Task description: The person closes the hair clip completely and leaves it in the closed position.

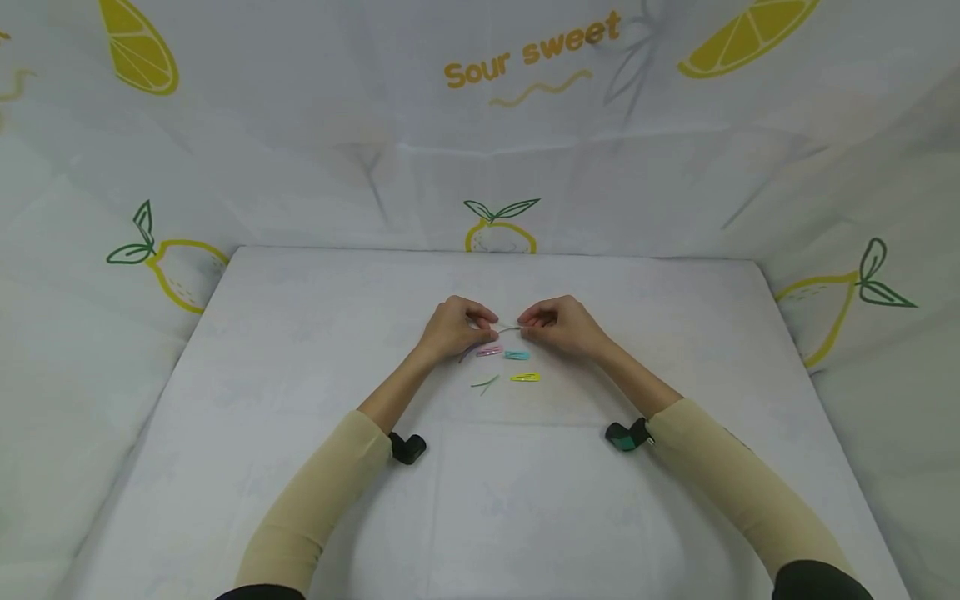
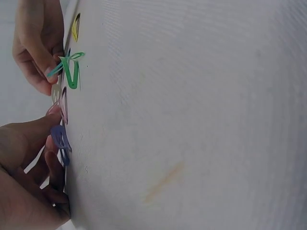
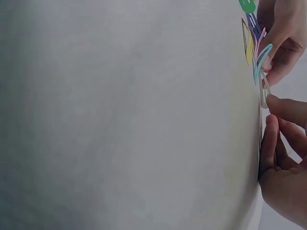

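A white snap hair clip spans the gap between the two hands near the middle of the table. My left hand pinches one end of it between thumb and fingertips. At the other end, my right hand pinches it the same way, its thumb on the clip in the right wrist view. Just below the hands lie a pink clip and a light blue clip. A purple clip lies by the left fingers, partly hidden in the head view.
Closer to me on the white-covered table are a green clip, its parts spread apart, and a yellow clip. White cloth with lemon prints hangs behind and at both sides.
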Demonstrator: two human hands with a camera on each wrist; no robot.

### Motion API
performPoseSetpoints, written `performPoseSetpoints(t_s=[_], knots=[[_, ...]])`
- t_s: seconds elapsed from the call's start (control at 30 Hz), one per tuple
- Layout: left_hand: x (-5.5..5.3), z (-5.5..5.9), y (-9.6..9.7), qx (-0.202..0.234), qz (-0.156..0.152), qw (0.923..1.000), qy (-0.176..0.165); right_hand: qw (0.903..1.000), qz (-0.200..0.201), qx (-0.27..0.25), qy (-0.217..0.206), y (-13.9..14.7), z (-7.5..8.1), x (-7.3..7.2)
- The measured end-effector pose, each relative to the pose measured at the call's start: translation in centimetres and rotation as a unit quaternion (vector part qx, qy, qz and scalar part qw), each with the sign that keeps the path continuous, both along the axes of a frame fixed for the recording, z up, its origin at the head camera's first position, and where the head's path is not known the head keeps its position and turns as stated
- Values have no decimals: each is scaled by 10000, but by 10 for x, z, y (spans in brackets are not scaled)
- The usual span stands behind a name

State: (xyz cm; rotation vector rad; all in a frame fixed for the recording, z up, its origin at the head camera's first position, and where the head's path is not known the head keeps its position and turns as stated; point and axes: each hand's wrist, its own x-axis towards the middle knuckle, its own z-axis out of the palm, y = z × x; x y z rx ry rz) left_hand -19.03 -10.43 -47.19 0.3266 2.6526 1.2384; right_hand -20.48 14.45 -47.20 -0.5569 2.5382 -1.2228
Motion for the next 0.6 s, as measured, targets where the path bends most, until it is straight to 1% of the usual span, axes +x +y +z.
performPoseSetpoints(t_s=[0.17, 0.43, 0.6], knots=[[0, 1, 1, -62, 13, 10000, -46, 10000, 15, 41, -13, 0, 1, -1], [1, 1, 3, -155, 19, 9999, 15, 9999, 32, 140, -29, 0, 2, 0], [2, 1, 4, -173, 29, 9998, -7, 9998, 110, 182, -30, 0, 1, -1]])
